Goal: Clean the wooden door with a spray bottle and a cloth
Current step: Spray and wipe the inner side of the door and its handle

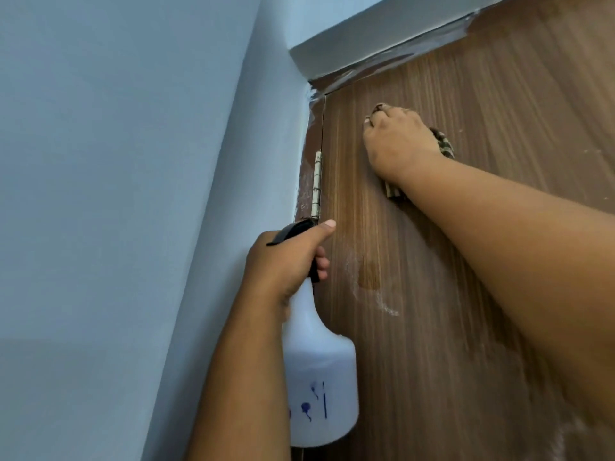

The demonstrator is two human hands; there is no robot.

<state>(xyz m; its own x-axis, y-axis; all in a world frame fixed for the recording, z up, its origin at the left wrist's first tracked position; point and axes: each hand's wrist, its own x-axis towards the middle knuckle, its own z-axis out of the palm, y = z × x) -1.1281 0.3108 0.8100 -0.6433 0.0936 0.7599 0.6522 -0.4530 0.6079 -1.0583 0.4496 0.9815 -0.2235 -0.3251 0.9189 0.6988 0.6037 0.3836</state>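
Upper door (432, 261) near the hinge (317, 184): the right hand (397, 141) presses a cloth (444, 144) flat, wiping. The left hand (286, 261), fingers wrapped around the spray bottle (319, 377) (trigger untouched), waits. Next, probably the pale smear (369, 284) below needs wiping.

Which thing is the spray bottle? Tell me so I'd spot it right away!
Find the big brown wooden door beside the pale blue wall. Low on its hinge side, the left hand grips the spray bottle by its neck. It is the only white plastic thing, with a black trigger top and blue marks on its belly.
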